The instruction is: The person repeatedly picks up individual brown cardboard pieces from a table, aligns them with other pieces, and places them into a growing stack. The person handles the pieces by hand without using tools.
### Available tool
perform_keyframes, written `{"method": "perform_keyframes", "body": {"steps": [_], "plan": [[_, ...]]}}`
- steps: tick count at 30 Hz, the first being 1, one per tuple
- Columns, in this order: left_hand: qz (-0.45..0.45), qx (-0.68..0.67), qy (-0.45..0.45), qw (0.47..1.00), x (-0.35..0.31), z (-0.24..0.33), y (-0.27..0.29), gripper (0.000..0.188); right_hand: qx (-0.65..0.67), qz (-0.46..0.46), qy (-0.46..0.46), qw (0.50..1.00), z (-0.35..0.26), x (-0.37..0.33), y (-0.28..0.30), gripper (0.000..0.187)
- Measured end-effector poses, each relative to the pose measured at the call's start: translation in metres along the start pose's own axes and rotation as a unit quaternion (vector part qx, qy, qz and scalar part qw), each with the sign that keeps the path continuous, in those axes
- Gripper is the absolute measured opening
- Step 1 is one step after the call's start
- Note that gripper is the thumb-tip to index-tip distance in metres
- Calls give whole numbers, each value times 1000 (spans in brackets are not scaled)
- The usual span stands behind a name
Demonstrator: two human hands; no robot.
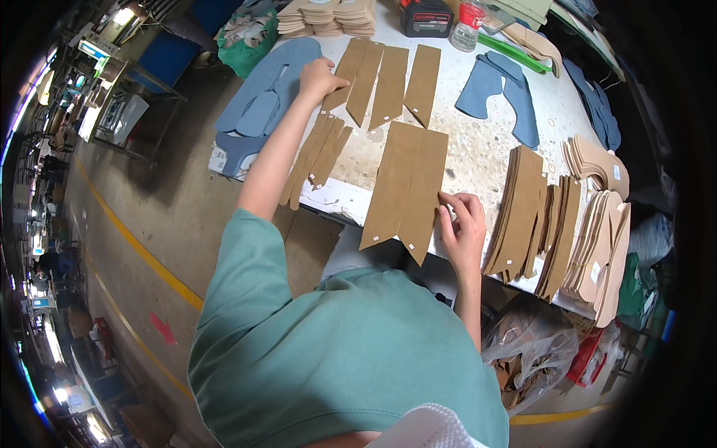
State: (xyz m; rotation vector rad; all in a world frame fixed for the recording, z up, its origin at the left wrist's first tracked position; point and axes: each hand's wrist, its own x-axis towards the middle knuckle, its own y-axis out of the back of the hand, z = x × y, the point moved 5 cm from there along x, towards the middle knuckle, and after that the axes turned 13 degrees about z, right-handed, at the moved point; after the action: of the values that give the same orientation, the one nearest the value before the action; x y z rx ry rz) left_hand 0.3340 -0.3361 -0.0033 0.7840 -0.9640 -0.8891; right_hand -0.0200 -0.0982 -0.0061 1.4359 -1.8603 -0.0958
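Note:
On the white table, my left hand (320, 79) reaches to the leftmost of the far brown pieces (355, 69). Its fingers are bent closed at that piece's left edge, with a fingertip over its surface. Several more brown strips (390, 86) with slanted lower ends lie to the right of it. In front of me a wide brown piece (409, 175) with pointed lower ends overhangs the near edge. My right hand (464, 224) is beside its right edge, fingers loosely bent and apart, a fingertip touching or almost touching the edge.
Narrow brown strips (320, 158) lie at the near left, blue-grey shaped pieces (263, 97) beyond. To the right are brown stacks (517, 205) and beige stacks (595, 250). A bottle (467, 30) and a black-red battery pack (426, 16) stand at the back. A plastic bag (532, 347) hangs below.

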Motion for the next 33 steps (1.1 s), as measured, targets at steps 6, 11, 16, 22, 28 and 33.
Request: {"method": "perform_keyframes", "body": {"steps": [6, 11, 16, 22, 28, 33], "plan": [[-83, -83, 51, 992, 9, -6, -4, 52, 16, -7, -25, 1000, 3, -2, -1, 21], [-171, -442, 150, 868, 35, 7, -10, 32, 28, -5, -30, 999, -2, 1, 1, 21], [-191, -606, 151, 757, 61, 57, -10, 21, 62, -10, -91, 994, 6, 1, 2, 22], [-277, -579, 95, 761, -27, 129, 15, 27, 215, 29, -230, 949, 29, -1, 8, 35], [-585, -360, -67, 724, -155, 149, 24, 19, 409, -29, -380, 829, 31, -9, 11, 45], [-271, -210, -103, 934, -73, 95, 27, 15, 298, -35, -296, 907, 24, -8, 5, 47]]}}
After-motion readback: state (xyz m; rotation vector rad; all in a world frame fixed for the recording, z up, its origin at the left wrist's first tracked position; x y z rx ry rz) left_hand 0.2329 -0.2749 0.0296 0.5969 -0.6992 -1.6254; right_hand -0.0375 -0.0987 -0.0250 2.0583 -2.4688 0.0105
